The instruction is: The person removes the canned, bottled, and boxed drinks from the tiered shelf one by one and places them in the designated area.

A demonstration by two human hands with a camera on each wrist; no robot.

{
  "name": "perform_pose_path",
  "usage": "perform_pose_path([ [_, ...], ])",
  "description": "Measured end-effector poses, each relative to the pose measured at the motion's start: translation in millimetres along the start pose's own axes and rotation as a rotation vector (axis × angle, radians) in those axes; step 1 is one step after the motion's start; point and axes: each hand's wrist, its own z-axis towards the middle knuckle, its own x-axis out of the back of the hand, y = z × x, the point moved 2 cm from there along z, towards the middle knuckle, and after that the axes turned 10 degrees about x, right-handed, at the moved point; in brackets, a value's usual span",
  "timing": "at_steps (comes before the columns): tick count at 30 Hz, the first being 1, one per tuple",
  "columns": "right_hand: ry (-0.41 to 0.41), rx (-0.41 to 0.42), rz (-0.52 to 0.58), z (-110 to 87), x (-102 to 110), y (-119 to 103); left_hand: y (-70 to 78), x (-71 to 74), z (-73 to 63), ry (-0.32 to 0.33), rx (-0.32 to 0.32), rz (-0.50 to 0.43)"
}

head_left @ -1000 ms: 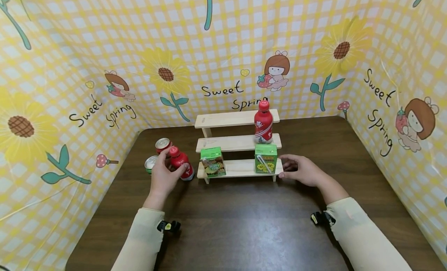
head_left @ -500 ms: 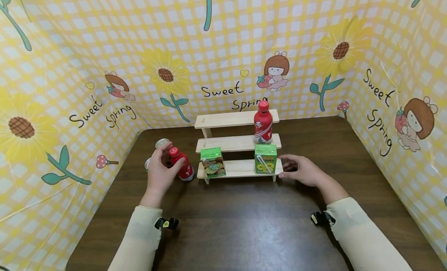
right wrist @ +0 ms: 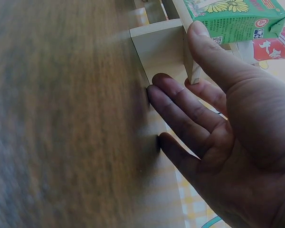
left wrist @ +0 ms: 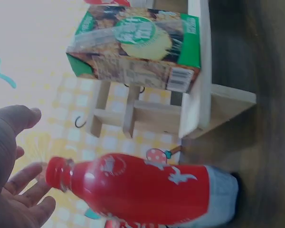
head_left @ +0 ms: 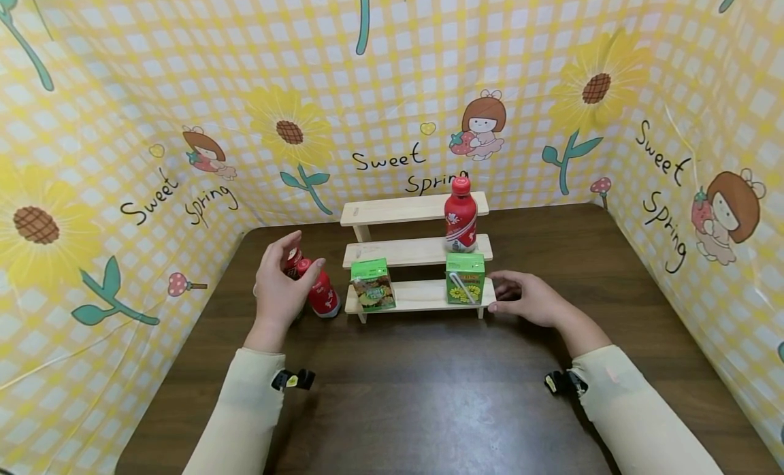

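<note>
A red bottle with a red cap stands on the table left of the stepped wooden shelf. My left hand is just left of it, fingers spread; the left wrist view shows the thumb apart from the red bottle and fingers behind its cap. Part of another red item shows between thumb and fingers; my hand mostly hides it. At the lowest step's right end, my right hand grips the board, with thumb and index finger on opposite edges.
On the lowest step stand a brown-and-green drink carton at left and a green drink carton with a straw at right. A second red bottle stands on the middle step. Checked cloth hangs behind the table.
My left hand has drawn slightly left and back from the red bottle, its fingers spreading. It now covers the cans at the left. My right hand stays at the shelf's end.
</note>
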Motion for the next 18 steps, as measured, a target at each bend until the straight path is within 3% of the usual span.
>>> perform_pose_path([
  [11,0.006,0.006,-0.002,1.3,0.4,-0.2,23.1,-10.1,8.1,-0.049,-0.043,-0.049],
  [18,0.002,0.012,-0.009,0.0,1.6,-0.3,35.1,-19.5,14.1,-0.064,-0.101,-0.082],
])
